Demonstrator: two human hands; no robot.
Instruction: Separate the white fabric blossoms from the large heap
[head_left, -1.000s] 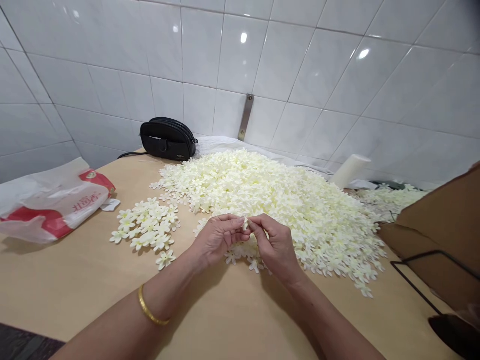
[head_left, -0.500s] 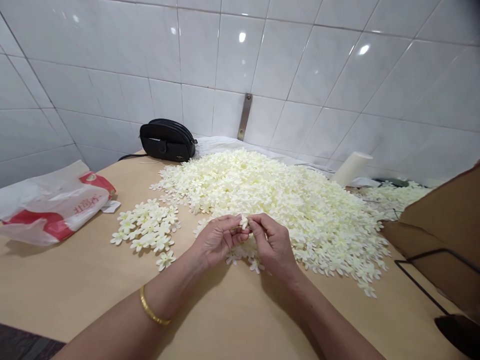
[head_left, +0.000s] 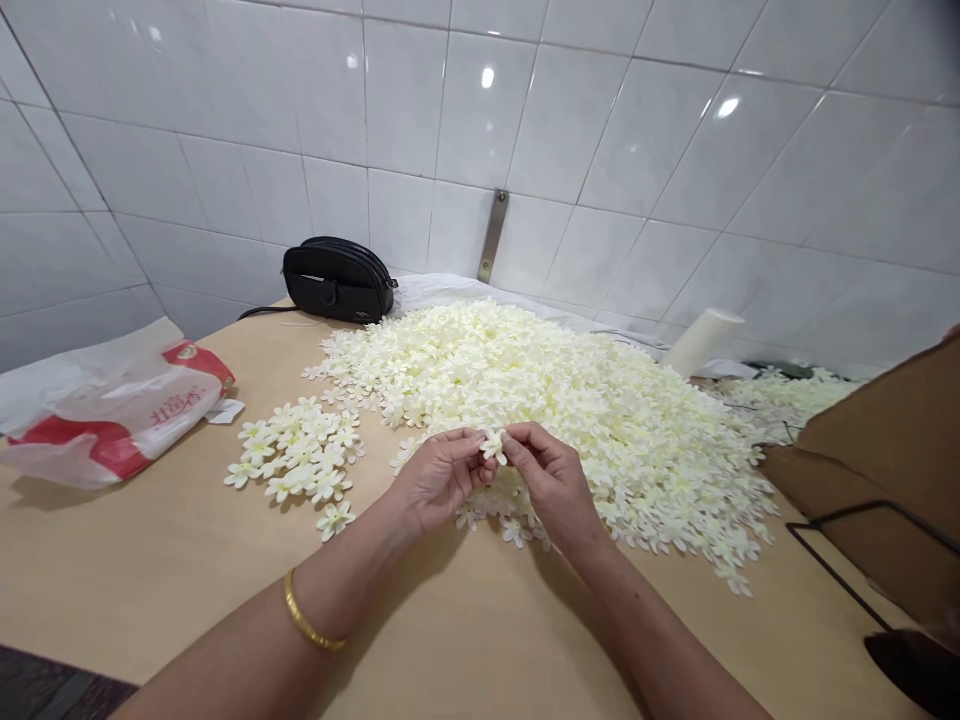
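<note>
Artificial flower point(head_left: 495, 447) pinched between fingertips of left hand point(head_left: 442, 482) and right hand point(head_left: 553, 488), before loose flower heap point(head_left: 517, 365). Grip petal edges only; press lightly, avoid creasing. Keep centre unobstructed. Plastic bag point(head_left: 90, 412), far left: red characters, illegible from where I stand. Black pouch point(head_left: 341, 287): small mark, unreadable.

Left hand point(head_left: 442, 487): palm partly showing, fingers curled. Right hand point(head_left: 553, 490): thumb and forefinger pinched. Left forearm point(head_left: 319, 610), right forearm point(head_left: 660, 625): converging.

Bright light glares off the tiles point(head_left: 405, 90); soft shadows lie beside the arms point(head_left: 649, 620) on the table point(head_left: 465, 660).
</note>
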